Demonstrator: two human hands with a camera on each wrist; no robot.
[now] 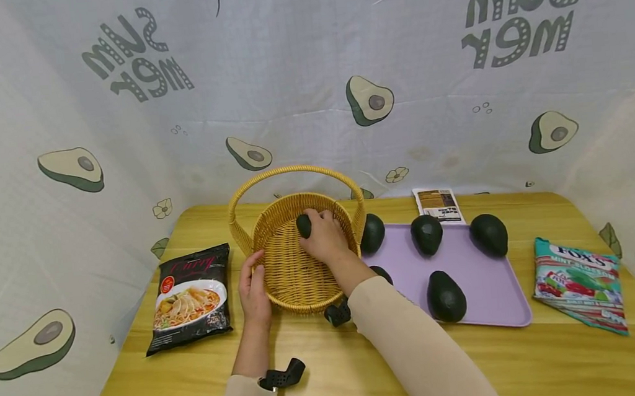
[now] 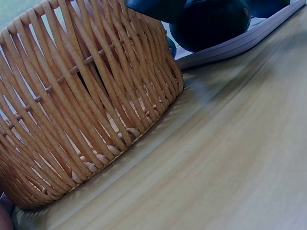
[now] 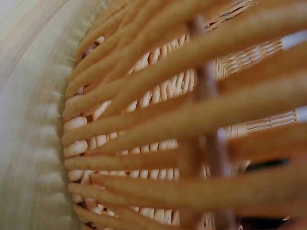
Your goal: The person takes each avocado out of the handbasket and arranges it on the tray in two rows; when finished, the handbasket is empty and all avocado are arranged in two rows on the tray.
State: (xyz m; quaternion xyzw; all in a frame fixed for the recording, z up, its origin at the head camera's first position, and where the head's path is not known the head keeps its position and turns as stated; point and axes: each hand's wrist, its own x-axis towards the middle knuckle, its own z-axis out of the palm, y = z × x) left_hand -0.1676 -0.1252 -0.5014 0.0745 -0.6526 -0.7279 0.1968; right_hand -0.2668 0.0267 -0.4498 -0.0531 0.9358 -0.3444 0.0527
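A yellow woven basket [image 1: 295, 268] with a tall arched handle stands on the table, and its slatted side [image 2: 91, 96] fills much of the left wrist view. My left hand [image 1: 254, 290] holds the basket at its left rim. Inside the basket, my right hand [image 1: 325, 238] grips a dark green avocado [image 1: 304, 226] over the woven bottom; the palm side of that hand is hidden. In the right wrist view the basket's slats [image 3: 144, 120] block most of the hand and avocado.
Right of the basket lies a purple tray [image 1: 486, 284] bearing several avocados [image 1: 446, 296]. A black noodle packet [image 1: 191, 298] is on the left, a teal candy bag [image 1: 580, 283] on the far right. Behind the tray is a white-and-brown packet [image 1: 438, 206]. A printed curtain [image 1: 295, 57] hangs behind the table.
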